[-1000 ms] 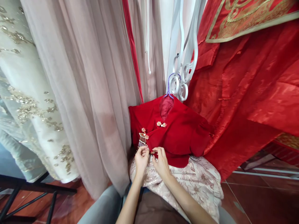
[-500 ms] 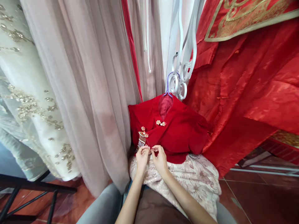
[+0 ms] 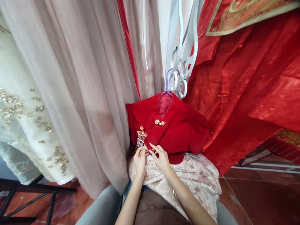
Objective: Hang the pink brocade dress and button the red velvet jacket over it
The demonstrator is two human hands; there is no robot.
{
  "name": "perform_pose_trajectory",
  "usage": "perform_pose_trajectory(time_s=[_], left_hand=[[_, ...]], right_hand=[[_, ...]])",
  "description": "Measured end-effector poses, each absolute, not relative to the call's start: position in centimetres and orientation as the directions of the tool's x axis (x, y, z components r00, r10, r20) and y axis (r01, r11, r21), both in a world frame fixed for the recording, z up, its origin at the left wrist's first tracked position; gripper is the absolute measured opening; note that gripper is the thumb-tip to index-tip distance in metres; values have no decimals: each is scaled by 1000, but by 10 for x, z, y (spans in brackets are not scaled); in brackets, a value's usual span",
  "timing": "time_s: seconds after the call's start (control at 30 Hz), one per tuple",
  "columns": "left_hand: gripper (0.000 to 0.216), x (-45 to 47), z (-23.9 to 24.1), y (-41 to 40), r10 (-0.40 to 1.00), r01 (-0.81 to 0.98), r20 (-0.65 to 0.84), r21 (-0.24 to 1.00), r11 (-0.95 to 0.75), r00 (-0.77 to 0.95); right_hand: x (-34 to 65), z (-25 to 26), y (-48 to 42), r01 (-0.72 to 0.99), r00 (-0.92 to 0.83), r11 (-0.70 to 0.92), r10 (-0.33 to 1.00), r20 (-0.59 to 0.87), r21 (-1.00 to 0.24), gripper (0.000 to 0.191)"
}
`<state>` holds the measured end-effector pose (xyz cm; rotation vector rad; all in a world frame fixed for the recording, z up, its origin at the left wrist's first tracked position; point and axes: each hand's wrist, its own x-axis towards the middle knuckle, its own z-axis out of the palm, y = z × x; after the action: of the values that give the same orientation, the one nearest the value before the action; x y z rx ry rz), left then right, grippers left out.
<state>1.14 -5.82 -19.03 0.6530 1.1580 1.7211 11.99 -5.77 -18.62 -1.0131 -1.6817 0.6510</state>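
Observation:
A red velvet top (image 3: 180,131) with a wrap-style front hangs over my lap. A beaded flower clasp (image 3: 160,122) closes its collar, and a jewelled tassel ornament (image 3: 141,137) hangs on its left side. At the lower front edge, my left hand (image 3: 140,159) is closed in a pinch on a small beaded clasp (image 3: 149,150). My right hand (image 3: 161,158) has thumb and forefinger around the same clasp from the other side, the fingertips slightly apart. The fingers partly cover the clasp. Pale floral fabric (image 3: 194,175) lies below the top, across my lap.
A purple hanger (image 3: 167,82) holds the top on a white scrolled metal frame (image 3: 185,65). Sheer pinkish drapery (image 3: 93,93) and a sequinned white gown (image 3: 44,125) hang left. Red satin garments (image 3: 243,87) hang right. Black metal legs (image 3: 30,189) stand lower left.
My right forefinger has lifted and straightened a little away from the thumb. The left hand still pinches at the hem. The view has shifted slightly, moving the scene up and left.

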Motion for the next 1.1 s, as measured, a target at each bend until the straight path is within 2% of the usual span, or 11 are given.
perform_pose_trajectory(time_s=[0.2,0.5,0.67,0.93,1.03,1.1], left_hand=[[33,11,-192,-58,900,-363,-53,924,-119,-432],[25,7,-194,-57,896,-317,-28,940,-128,-443],[27,5,-191,-58,922,-294,4,947,-128,-387],[20,3,-192,-60,872,-174,83,967,-188,-482],[24,2,-192,-59,839,-168,90,963,-210,-536],[27,3,-193,-58,855,-171,98,962,-212,-510]], right_hand=[[122,-185,-50,304,-144,489,872,468,-818,41],[119,-187,-49,272,-130,466,885,447,-842,41],[118,-187,-46,257,-106,460,888,448,-850,41],[119,-186,-41,243,-134,470,882,451,-848,40],[123,-187,-41,275,-131,477,879,459,-835,39],[125,-188,-42,292,-132,485,874,467,-825,39]])
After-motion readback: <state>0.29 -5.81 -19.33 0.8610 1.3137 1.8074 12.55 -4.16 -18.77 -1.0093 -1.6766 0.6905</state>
